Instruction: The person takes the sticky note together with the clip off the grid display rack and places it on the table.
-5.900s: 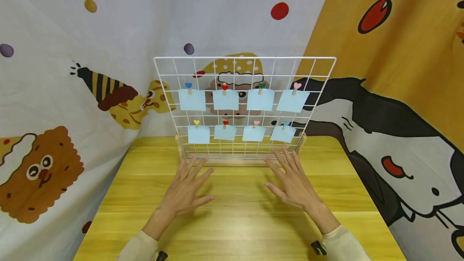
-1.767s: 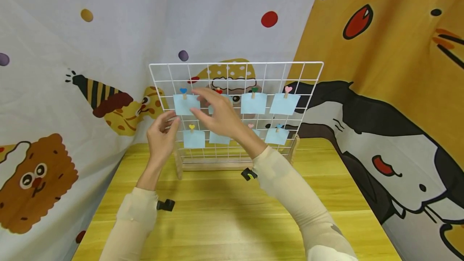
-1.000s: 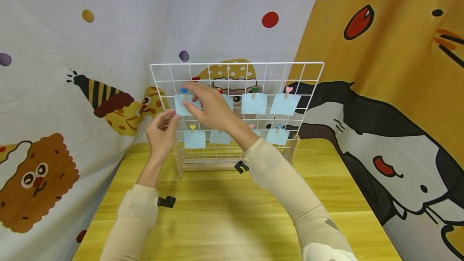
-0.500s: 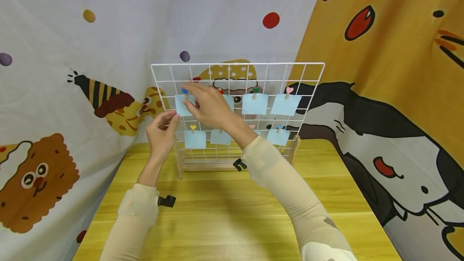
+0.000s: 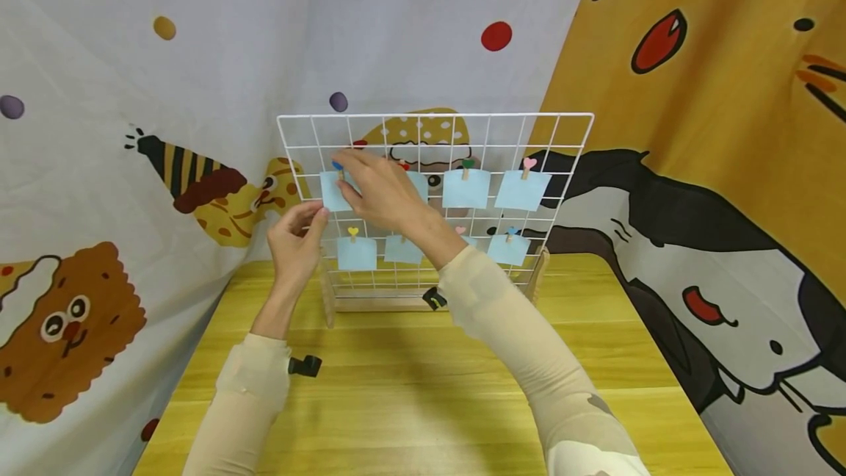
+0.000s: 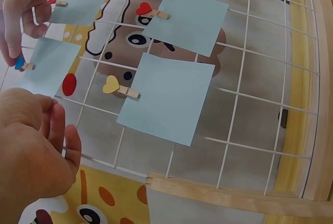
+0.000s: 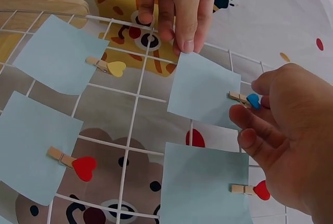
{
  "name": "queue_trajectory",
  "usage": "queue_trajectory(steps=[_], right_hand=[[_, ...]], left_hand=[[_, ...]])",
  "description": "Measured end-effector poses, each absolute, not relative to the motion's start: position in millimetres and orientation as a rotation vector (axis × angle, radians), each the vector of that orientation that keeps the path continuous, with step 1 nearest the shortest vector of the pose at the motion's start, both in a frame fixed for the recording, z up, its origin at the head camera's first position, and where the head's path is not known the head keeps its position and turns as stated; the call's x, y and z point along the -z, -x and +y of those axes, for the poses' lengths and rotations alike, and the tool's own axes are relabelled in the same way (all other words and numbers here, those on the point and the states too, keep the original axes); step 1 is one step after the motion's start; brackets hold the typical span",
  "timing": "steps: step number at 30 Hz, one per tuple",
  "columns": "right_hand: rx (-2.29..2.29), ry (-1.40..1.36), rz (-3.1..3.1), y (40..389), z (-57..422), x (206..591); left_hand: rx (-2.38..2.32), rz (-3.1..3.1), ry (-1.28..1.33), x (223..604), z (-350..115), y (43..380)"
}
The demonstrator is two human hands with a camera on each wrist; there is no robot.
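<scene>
At the left edge of the rack [image 5: 436,115], the left hand [image 5: 294,241] pinches a lower corner of the top-left note [image 5: 333,193] — slackening there might drop it if the blue-heart clip [image 7: 238,97] opens. The right hand [image 5: 385,193] curves around that clip, grip impossible to tell, and could knock the red-heart note [image 7: 205,182] behind — open room lies before the rack

My feed had pale-blue notes [image 5: 465,191], a white grid [image 5: 436,115], red, yellow, blue, pink and green hearts [image 7: 85,168], and a yellow wood-grain counter [image 5: 370,402].
</scene>
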State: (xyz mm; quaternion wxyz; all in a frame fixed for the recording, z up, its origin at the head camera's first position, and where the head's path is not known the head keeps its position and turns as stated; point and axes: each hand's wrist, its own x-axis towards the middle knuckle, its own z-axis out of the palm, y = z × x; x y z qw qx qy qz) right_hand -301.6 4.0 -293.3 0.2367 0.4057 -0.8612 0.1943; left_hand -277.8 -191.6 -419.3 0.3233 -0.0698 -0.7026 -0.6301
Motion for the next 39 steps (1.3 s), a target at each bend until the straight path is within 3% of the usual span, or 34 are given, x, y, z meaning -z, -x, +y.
queue_trajectory(steps=[39], right_hand=[[-0.951, -1.030, -2.151, 311.6, -6.0, 298.0]], left_hand=[[1.623, -1.847, 0.178, 416.1, -186.5, 281.2]])
